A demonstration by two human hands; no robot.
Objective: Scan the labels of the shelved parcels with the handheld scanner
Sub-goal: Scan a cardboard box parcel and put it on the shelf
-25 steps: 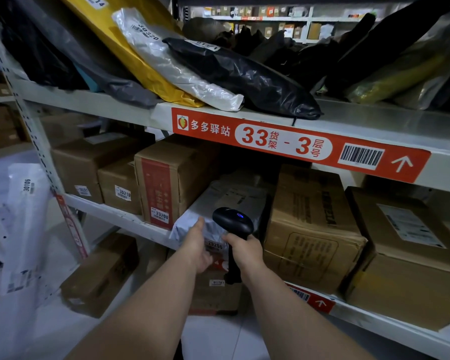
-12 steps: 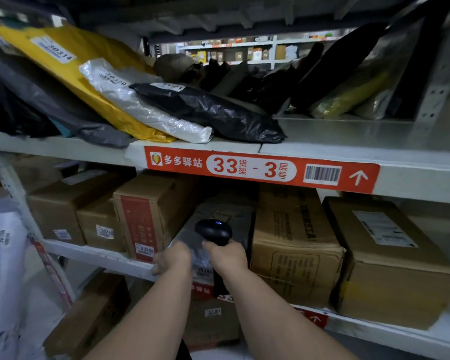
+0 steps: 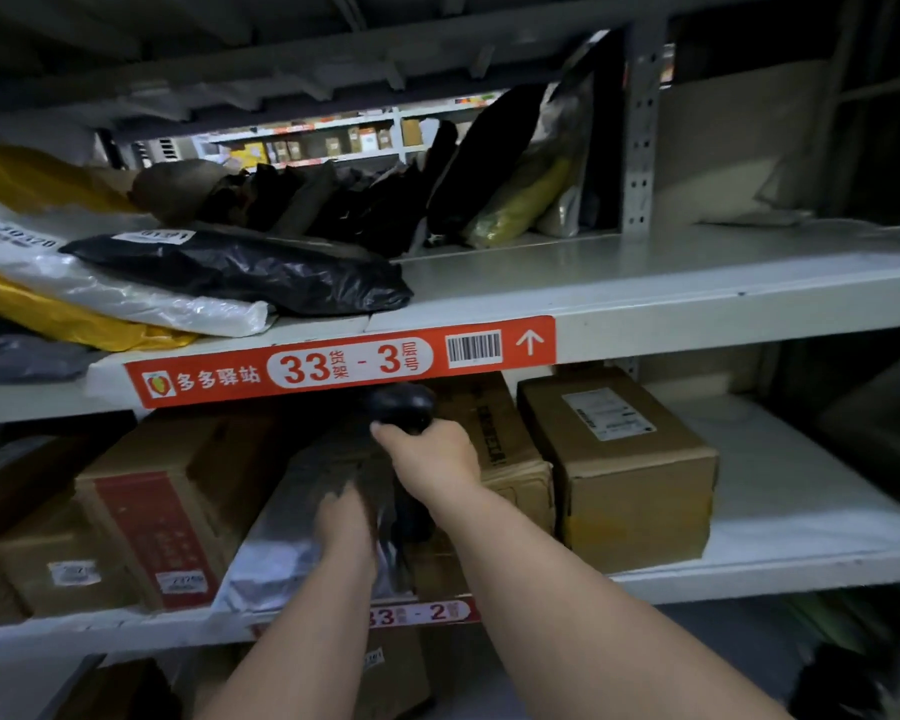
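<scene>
Grey metal shelving [image 3: 697, 298] carries parcels on two levels, an orange "33-3" strip [image 3: 339, 361] on the upper shelf's front edge. Just under that strip the right hand [image 3: 435, 454] grips a black, dome-headed handheld scanner [image 3: 404, 405]. At the lower shelf's front edge, the left hand [image 3: 344, 519] rests on a silvery-grey bagged parcel [image 3: 292, 517]; its finger pose is blurred.

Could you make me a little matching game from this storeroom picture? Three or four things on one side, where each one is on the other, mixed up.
Things:
1. handheld scanner
2. black plastic parcel
3. cardboard box with a red panel
4. orange shelf sign

Places:
A. lying on the upper shelf
B. on the upper shelf's front edge
C. gripped in the right hand
D. standing on the lower shelf, left of the left hand

Pairs: 1-C, 2-A, 3-D, 4-B
</scene>
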